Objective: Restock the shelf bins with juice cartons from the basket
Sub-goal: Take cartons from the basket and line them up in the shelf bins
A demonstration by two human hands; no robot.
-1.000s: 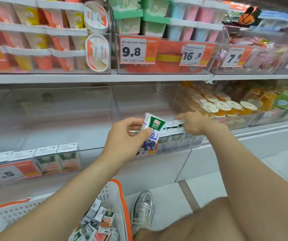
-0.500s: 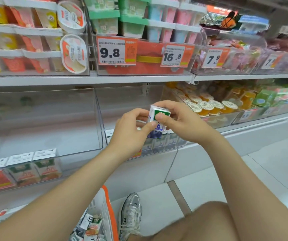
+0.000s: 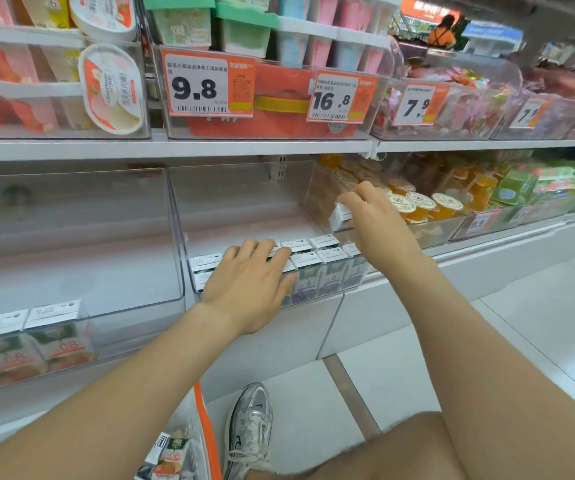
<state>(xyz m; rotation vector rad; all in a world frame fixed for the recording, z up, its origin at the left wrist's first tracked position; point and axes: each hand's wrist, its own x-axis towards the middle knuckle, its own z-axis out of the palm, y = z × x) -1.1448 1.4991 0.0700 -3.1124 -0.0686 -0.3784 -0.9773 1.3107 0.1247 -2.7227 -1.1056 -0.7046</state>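
– Hands first: what's the right hand (image 3: 372, 220) doing?
– Pinching a juice carton (image 3: 339, 214) over the right end of the clear bin (image 3: 230, 209), fingers curled round it. The left hand (image 3: 255, 275) lies flat, fingers straight, on the row of cartons (image 3: 331, 268) at the bin's front.
– Changed?
– Half a second ago both hands held that carton; the left has let go.
– Unclear?
– Fingers cover most of the carton; the basket (image 3: 204, 434) is cut off below.

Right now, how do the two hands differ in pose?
The left hand lies flat, fingers straight, on the front cartons in the clear bin; the right hand is raised, fingers curled round a single carton. Left is at the front, right farther back. Both reach into that bin.
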